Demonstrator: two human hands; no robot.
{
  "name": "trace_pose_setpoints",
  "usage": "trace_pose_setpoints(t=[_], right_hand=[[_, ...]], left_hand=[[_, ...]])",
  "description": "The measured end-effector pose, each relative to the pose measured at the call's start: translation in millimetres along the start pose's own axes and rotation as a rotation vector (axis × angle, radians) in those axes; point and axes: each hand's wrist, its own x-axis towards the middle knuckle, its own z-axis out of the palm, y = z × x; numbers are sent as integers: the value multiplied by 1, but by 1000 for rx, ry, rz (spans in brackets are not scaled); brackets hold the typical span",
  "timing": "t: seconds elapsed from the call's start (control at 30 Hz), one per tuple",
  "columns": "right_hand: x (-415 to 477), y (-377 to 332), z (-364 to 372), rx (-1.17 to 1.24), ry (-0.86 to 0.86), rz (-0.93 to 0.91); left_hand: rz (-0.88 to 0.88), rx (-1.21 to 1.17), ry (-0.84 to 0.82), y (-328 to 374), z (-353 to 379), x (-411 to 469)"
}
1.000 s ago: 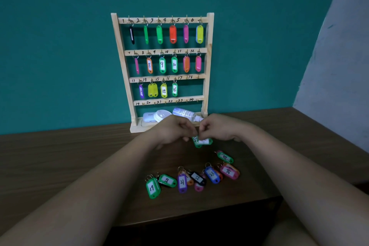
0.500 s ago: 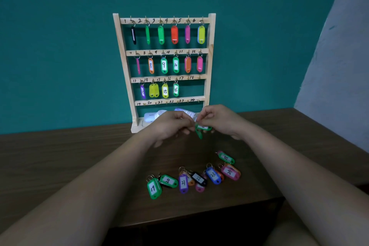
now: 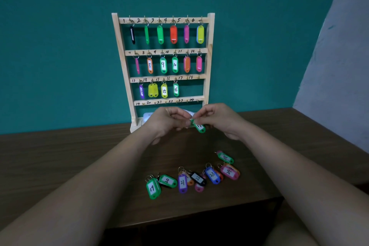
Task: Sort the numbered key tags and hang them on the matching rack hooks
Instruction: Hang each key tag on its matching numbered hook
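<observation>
A wooden key rack (image 3: 209,66) stands against the teal wall with four numbered rows. Tags hang on hooks 1 to 16; hooks 17, 18 and the bottom row 19 to 24 are bare. Just in front of the rack's base, my left hand (image 3: 167,124) and my right hand (image 3: 217,121) meet and pinch a green key tag (image 3: 200,127) between them, above the table. Its number is partly hidden. Loose tags lie on the table nearer me: green 19 (image 3: 153,188), green 20 (image 3: 167,180), purple 21 (image 3: 182,182), black 22 (image 3: 198,178), blue 23 (image 3: 212,174), pink 24 (image 3: 229,171) and green 18 (image 3: 225,158).
The dark wooden table (image 3: 60,156) ends close to me at its front edge. Small white containers (image 3: 147,116) sit on the rack's base behind my hands. A grey wall (image 3: 339,56) angles in at the right.
Both hands have lifted the green tag off the table and carried it up and back toward the rack's base. The tag has turned between my fingers. The loose tags have not moved.
</observation>
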Motion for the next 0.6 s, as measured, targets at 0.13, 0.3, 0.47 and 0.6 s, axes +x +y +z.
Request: trace_pose_setpoints(t=[0.13, 0.3, 0.47, 0.6], right_hand=[[2, 1, 0, -21, 70, -16], [6, -1, 1, -55, 141, -36], [15, -6, 3, 27, 242, -94], [33, -16, 5, 178, 416, -195]], left_hand=[[21, 56, 82, 4, 0, -1], [89, 236, 153, 7, -8, 1], [159, 386, 201, 8, -14, 1], [179, 437, 230, 12, -13, 2]])
